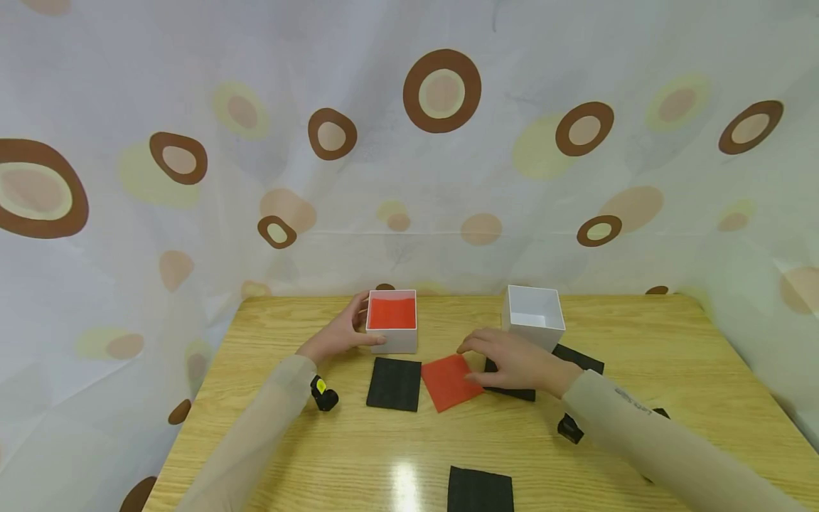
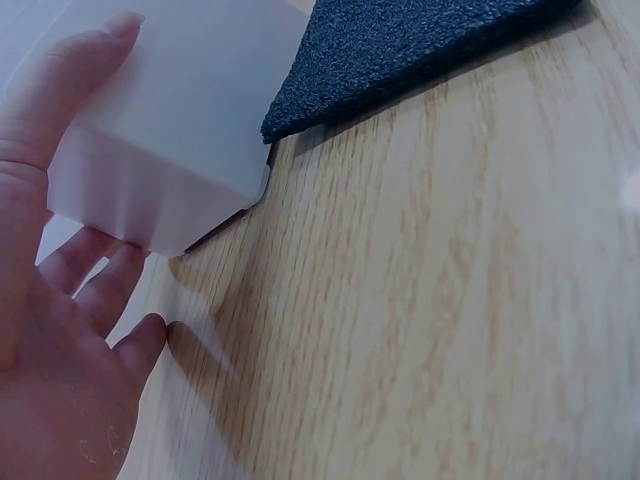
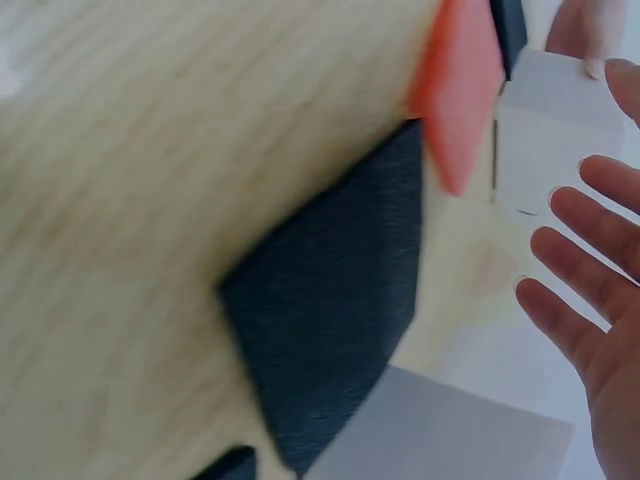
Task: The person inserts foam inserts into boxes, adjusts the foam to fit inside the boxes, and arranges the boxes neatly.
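Note:
My left hand [image 1: 339, 333] holds a white open box [image 1: 393, 343] at its left side, thumb along the front wall and fingers round the side. Inside the box lies a red square [image 1: 392, 313]. In the left wrist view the thumb presses the box wall [image 2: 200, 90] and fingertips touch its lower edge. My right hand [image 1: 505, 358], fingers spread and loosely bent, is over a red foam square [image 1: 450, 384] and a black foam square [image 1: 520, 393]. In the right wrist view its fingers [image 3: 590, 215] are apart with nothing between them.
A second white box [image 1: 536, 316] stands behind the right hand, its visible inside bare. Other black squares lie beside the red one [image 1: 394, 385], near the second box [image 1: 584, 358] and at the front [image 1: 480, 491]. A patterned curtain [image 1: 441, 171] hangs behind the wooden table [image 1: 358, 455].

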A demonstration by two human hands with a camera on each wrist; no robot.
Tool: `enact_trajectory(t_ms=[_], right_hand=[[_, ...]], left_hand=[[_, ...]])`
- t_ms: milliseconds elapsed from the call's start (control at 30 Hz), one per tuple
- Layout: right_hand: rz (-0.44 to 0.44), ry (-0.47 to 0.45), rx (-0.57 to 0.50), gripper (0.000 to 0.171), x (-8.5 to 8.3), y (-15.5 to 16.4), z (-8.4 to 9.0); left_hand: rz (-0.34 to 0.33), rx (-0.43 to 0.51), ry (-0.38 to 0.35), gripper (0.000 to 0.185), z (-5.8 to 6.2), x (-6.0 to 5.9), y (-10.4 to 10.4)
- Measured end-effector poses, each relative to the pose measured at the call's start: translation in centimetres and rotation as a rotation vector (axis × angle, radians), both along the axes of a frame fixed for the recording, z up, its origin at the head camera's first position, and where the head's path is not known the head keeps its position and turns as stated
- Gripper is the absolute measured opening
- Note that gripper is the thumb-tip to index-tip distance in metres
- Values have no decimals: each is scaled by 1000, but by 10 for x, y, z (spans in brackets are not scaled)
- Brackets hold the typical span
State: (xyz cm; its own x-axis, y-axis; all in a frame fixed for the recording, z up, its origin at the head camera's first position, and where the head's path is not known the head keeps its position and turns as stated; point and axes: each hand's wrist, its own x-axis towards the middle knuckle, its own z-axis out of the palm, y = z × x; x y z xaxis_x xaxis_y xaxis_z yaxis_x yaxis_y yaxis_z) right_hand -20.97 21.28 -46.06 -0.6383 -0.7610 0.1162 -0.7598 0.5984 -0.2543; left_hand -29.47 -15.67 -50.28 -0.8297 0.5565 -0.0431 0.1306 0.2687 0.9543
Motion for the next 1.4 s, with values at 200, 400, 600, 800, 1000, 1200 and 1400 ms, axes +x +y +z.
enact_trajectory(t_ms=[200, 400, 600, 800, 1000, 1200, 1400], right_hand=[[10, -16, 29, 54, 2, 6, -15], [10, -30, 50, 66, 3, 6, -23], [-44, -137, 118, 86, 0, 1, -26], [-34, -168, 142, 86, -3, -4, -31], [-39, -147, 168, 84, -6, -5, -30], [-36, -118, 152, 84, -3, -5, -28], [-29, -97, 110, 76, -1, -6, -27]], left_hand=[[12, -20, 11, 105, -1, 1, 0], [15, -28, 3, 106, -1, 2, 0], [11, -29, 14, 106, -1, 1, 0], [16, -27, 14, 105, -1, 1, 1], [21, -36, 12, 104, -1, 1, 1], [23, -28, 3, 103, -2, -1, 1], [29, -34, -3, 104, -1, 0, 1]])
